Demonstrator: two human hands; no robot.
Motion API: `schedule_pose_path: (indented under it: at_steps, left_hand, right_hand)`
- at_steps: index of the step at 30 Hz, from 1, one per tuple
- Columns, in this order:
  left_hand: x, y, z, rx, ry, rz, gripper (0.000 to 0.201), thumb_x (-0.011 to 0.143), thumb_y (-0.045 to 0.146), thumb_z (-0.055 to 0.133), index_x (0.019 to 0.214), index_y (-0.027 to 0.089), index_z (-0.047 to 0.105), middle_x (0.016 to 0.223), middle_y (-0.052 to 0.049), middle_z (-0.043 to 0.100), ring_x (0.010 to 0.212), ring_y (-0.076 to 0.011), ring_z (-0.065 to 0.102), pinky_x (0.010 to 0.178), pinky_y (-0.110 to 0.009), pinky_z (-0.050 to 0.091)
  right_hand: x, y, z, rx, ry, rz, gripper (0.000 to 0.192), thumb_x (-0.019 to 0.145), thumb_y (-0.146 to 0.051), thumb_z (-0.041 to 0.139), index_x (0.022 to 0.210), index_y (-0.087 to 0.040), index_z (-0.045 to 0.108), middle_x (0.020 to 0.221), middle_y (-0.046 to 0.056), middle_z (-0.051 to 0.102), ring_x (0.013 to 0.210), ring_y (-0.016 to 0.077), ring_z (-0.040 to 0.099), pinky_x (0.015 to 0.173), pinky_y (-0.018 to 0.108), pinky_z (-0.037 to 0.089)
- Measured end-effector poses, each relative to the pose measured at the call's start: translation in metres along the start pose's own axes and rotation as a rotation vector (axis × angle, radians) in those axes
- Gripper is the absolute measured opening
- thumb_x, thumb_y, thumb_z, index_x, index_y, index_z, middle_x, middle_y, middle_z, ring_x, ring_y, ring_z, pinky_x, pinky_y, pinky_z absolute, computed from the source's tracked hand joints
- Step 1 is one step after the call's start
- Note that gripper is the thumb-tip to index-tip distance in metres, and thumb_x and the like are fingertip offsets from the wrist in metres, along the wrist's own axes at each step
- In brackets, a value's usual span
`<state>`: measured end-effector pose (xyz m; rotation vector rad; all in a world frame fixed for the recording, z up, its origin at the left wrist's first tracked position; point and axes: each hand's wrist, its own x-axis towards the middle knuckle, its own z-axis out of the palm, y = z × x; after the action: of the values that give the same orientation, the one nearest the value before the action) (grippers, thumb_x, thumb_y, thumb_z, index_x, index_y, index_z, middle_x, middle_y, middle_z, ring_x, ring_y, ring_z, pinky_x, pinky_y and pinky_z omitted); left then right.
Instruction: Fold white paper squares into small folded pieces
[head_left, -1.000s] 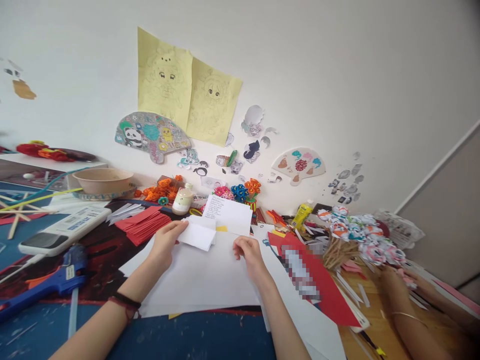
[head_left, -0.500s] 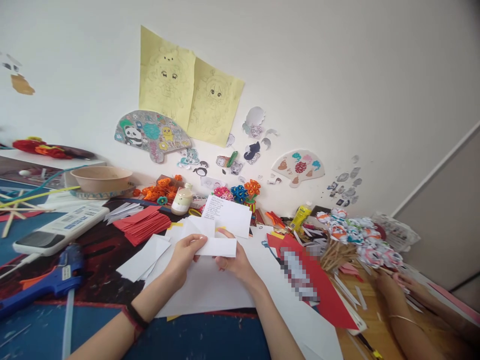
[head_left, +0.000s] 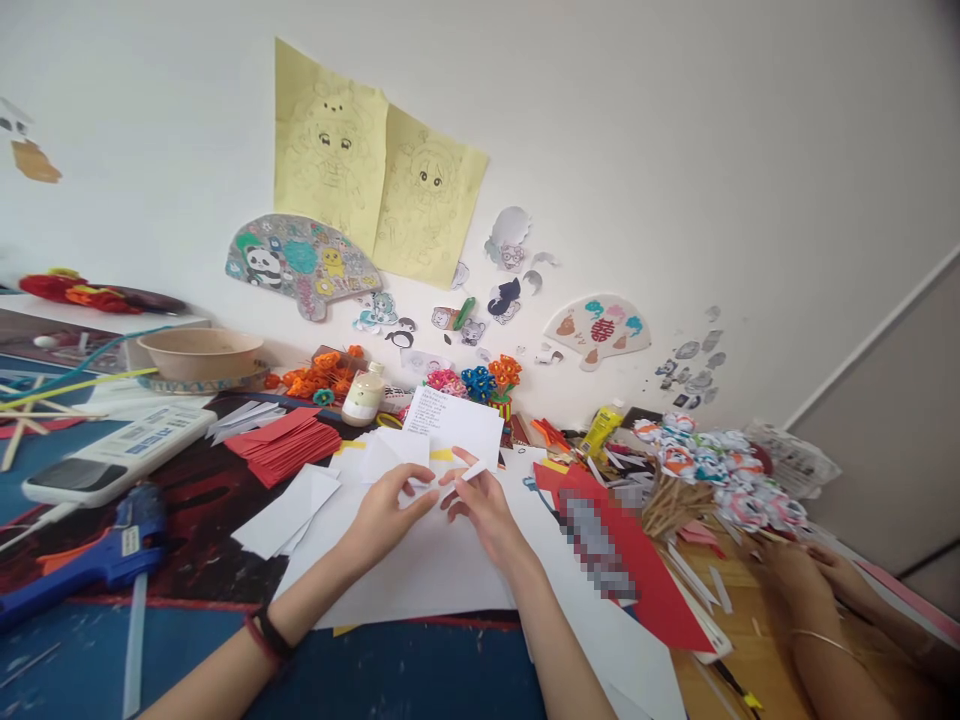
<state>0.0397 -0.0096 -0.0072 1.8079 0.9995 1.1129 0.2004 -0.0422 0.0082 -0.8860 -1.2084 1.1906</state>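
Note:
A small folded white paper (head_left: pixel 471 471) is tilted nearly edge-on, held between the thumb and fingers of my right hand (head_left: pixel 480 508). Just left of it, my left hand (head_left: pixel 394 510) has its thumb and fingers curved and apart, with nothing visible between them. Both hands hover over large white sheets (head_left: pixel 405 580) on the table. Behind them stands a white card with handwritten lines (head_left: pixel 469 430). Loose white paper pieces (head_left: pixel 281 510) lie left of my left hand, beside a stack of red paper pieces (head_left: pixel 289 445).
A blue glue gun (head_left: pixel 97 565) and a white power strip (head_left: pixel 120 455) lie at left, near a beige bowl (head_left: pixel 201 355). A glue bottle (head_left: pixel 364 395) and paper flowers stand by the wall. At right, another person's hands (head_left: pixel 795 570) work near a red sheet (head_left: pixel 660 590).
The folded paper has turned from facing me to nearly edge-on in my right hand. My left hand has let go of it, fingers now apart.

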Motion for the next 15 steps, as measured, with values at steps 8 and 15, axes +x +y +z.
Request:
schedule_pose_path:
  at_steps: [8, 15]
  left_hand:
    - [-0.001, 0.009, -0.002, 0.032, -0.08, 0.109, 0.03, 0.079, 0.047, 0.053, 0.095, 0.024, 0.065, 0.097, -0.003, 0.068, 0.078, -0.0185, 0.059, 0.07, -0.028, 0.043]
    - [-0.002, 0.012, -0.006, 0.116, -0.056, 0.182, 0.03, 0.083, 0.045, 0.047, 0.086, 0.023, 0.068, 0.085, -0.003, 0.069, 0.076, -0.019, 0.059, 0.069, -0.027, 0.042]
  right_hand:
    - [-0.002, 0.0, -0.005, 0.03, -0.052, 0.056, 0.072, 0.076, -0.039, 0.066, 0.137, -0.023, 0.032, 0.093, 0.007, 0.064, 0.068, 0.0165, 0.06, 0.064, 0.033, 0.047]
    - [0.001, 0.003, -0.011, 0.073, -0.121, 0.085, 0.077, 0.074, -0.035, 0.07, 0.138, -0.022, 0.03, 0.094, 0.007, 0.065, 0.07, 0.0171, 0.061, 0.071, 0.035, 0.046]
